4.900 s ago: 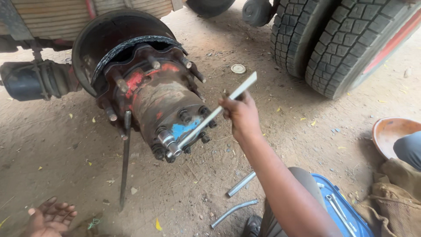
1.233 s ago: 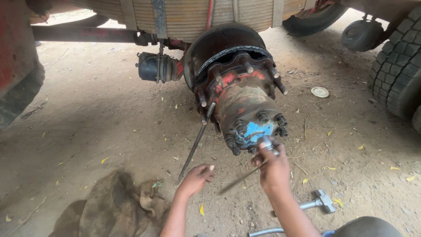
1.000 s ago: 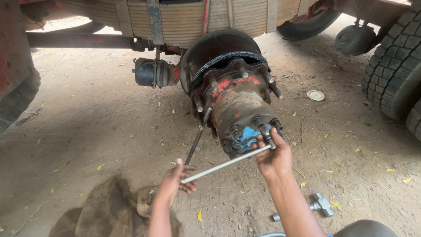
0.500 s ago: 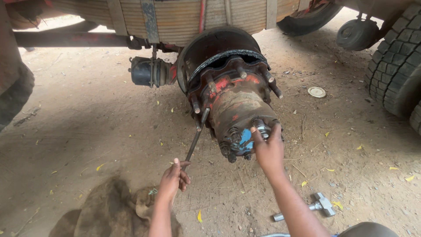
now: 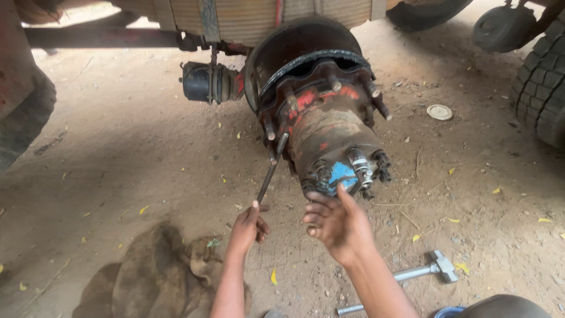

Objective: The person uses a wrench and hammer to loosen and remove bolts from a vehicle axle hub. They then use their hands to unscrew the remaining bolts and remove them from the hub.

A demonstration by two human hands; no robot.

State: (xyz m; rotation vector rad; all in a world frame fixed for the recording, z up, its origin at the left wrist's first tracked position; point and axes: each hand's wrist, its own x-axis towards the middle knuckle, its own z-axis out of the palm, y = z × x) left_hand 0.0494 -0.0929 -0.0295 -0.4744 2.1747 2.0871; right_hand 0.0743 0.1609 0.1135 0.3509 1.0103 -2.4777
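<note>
Wheel's off and the hub [image 5: 332,138] sits bare under the truck, studs showing, so teardown looks partway; the nuts around the blue end cap [image 5: 343,175] look still on. Left hand [image 5: 248,227] grips the low end of a bar [image 5: 272,168] leaning on the hub. Right hand [image 5: 335,222] is open, fingers just under the cap. A hammer [image 5: 424,271] lies nearby in the dirt. No labels or packages visible.

Cut off at three o'clock – black ribbed truck tyre [image 5: 544,88]; at six – blue plastic container [image 5: 450,312]. Hidden by greasy right hand [image 5: 338,227] – lower rim of rusty red wheel hub [image 5: 329,126].
</note>
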